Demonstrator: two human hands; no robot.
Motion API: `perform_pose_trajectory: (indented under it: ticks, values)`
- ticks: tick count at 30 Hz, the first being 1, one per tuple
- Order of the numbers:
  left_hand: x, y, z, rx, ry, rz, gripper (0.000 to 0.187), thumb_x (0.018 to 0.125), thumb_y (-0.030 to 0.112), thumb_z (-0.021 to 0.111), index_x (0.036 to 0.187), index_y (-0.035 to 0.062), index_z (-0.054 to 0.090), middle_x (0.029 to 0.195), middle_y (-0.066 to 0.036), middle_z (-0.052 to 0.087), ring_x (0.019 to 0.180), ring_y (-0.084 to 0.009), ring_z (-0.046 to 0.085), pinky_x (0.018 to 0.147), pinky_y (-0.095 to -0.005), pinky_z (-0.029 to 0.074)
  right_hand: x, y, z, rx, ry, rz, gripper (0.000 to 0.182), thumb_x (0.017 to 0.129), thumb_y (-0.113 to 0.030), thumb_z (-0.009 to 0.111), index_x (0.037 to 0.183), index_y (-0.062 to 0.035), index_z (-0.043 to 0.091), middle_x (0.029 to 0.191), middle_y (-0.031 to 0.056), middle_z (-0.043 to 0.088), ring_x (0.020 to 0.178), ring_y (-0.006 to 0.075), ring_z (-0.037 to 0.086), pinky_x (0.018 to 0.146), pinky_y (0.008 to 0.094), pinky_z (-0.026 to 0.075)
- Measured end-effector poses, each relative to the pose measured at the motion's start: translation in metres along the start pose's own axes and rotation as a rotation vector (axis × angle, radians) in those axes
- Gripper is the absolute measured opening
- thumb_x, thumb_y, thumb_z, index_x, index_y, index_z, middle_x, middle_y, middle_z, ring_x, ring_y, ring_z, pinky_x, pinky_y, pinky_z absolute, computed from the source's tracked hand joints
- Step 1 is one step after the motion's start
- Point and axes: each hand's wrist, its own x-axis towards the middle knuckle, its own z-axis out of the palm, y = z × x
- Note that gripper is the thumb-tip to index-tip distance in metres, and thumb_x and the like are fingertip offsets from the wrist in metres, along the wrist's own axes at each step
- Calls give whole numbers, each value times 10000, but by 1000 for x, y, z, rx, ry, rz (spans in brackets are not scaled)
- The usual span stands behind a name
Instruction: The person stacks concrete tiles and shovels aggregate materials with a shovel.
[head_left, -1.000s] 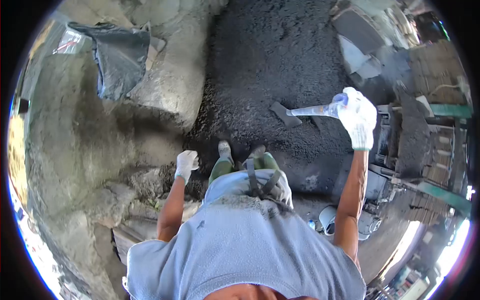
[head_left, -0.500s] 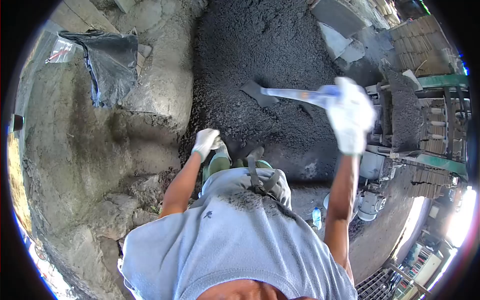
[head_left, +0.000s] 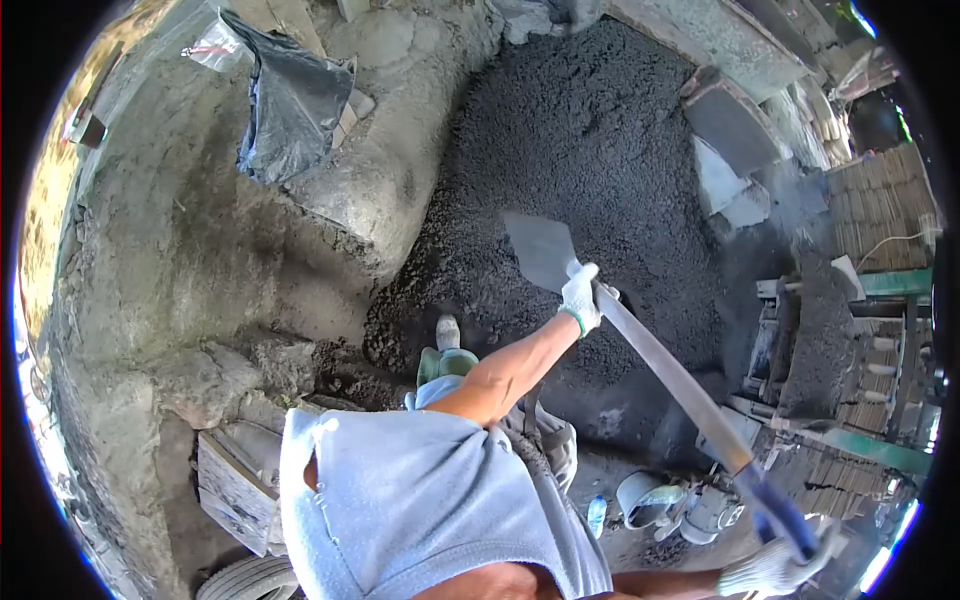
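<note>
A long-handled shovel (head_left: 680, 375) lies slantwise across my front, its flat grey blade (head_left: 540, 250) over the dark, crumbly mix. My left hand (head_left: 580, 298), in a white glove, is closed round the shaft just behind the blade. At the lower right, my gloved right hand (head_left: 780, 568) grips the blue handle end. The dark mix (head_left: 590, 130) spreads over the ground beneath and beyond the blade; any load on the blade looks slight or absent. My booted foot (head_left: 447, 333) stands at the mix's near edge.
A rough concrete ledge (head_left: 385, 200) borders the mix on the left, with a black plastic sheet (head_left: 300, 95) on it. To the right stands a machine with green rails (head_left: 880, 450). A water bottle (head_left: 597, 515) and a bucket (head_left: 640, 500) are near my right side.
My left hand has moved from near my leg onto the shovel shaft. My right hand has gone down and back toward the lower right, and the shovel has turned diagonal. The view has shifted.
</note>
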Motion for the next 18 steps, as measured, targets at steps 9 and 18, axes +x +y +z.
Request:
perform_pose_trajectory:
  ticks: [9, 18]
  values:
    - [-158, 44, 197, 511, -627, 366, 270, 900, 183, 756, 994, 41, 547, 716, -77, 601, 510, -212, 614, 483, -374, 569, -437, 132, 91, 78, -1188, 517, 196, 826, -41, 701, 994, -11, 797, 857, 114, 759, 750, 201, 725, 630, 389, 623]
    - [-146, 143, 275, 1862, -364, 1400, 551, 749, 531, 802, 998, 70, 634, 889, -181, 724, 891, -393, 718, 795, -475, 566, -334, -50, 235, 997, -1428, 983, 270, 924, -73, 706, 1186, -7, 697, 904, 49, 704, 707, 119, 661, 557, 267, 550]
